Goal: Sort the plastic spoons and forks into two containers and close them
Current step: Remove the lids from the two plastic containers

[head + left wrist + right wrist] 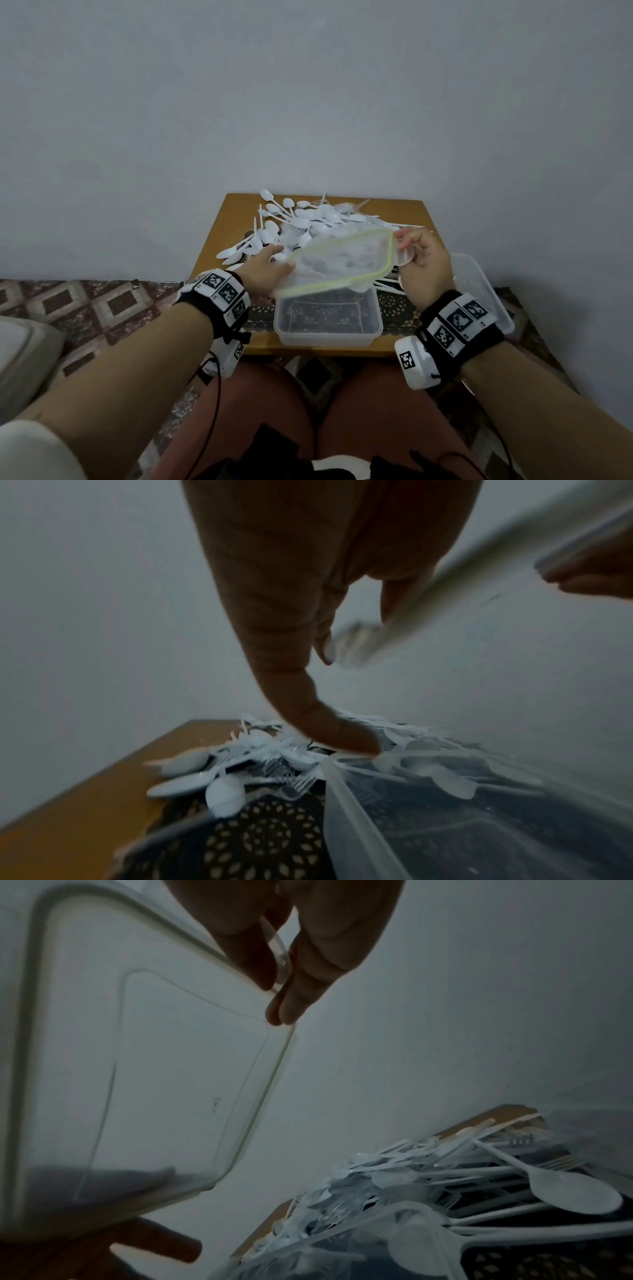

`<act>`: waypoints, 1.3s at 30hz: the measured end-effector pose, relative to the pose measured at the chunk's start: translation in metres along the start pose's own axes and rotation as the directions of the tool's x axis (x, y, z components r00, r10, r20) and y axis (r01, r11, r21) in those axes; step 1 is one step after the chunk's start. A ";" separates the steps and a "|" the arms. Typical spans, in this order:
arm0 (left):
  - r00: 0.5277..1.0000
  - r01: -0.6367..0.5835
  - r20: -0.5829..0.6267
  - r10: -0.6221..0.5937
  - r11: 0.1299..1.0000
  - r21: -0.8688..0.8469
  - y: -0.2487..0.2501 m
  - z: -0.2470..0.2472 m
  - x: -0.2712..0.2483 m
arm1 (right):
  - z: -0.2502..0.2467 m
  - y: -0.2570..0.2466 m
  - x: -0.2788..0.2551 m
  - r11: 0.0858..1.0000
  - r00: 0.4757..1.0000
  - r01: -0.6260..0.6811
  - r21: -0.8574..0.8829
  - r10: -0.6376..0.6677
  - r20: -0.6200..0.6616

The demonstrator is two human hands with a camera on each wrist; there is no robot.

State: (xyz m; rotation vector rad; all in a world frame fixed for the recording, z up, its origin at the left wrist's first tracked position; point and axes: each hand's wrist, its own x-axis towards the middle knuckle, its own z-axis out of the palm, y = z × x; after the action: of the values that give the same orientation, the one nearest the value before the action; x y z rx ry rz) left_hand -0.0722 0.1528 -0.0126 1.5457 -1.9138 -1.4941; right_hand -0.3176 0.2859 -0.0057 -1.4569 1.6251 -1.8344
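Observation:
A clear lid (342,263) with a green seal hangs tilted over an empty clear container (327,342) at the table's front edge. My left hand (274,263) holds the lid's left end, one finger stretched out toward the cutlery. My right hand (421,253) pinches the clip flap on its right end; the right wrist view shows thumb and fingers (308,947) clamped on that flap. A heap of white plastic spoons and forks (308,219) lies behind the lid, partly hidden by it. A second clear container (479,284) stands open at the right, behind my right wrist.
The small wooden table (233,219) stands against a grey wall, with a dark lace mat (394,305) under the containers. A patterned cover flanks the table on both sides, with a grey cushion (27,349) at the left. My knees sit under the front edge.

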 end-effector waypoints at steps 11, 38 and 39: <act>0.935 -0.186 -0.329 0.136 0.975 -0.126 -0.022 -0.029 0.007 | 0.010 0.057 -0.015 0.769 0.818 -0.327 -0.549 0.521 0.243; 0.990 -0.070 -0.121 0.079 0.995 0.077 -0.085 0.029 0.013 | -0.039 0.026 -0.022 0.709 0.626 -0.654 -0.265 0.703 0.336; 0.993 -0.065 -0.094 0.072 0.995 0.078 -0.084 0.034 0.013 | -0.036 0.029 -0.025 0.697 0.613 -0.650 -0.304 0.717 0.332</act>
State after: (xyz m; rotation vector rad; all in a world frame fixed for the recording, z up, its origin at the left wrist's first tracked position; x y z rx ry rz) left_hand -0.0535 0.1686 -0.1010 1.5374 -1.9668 -1.3094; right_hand -0.3468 0.3163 -0.0373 -0.9542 1.7625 -0.8893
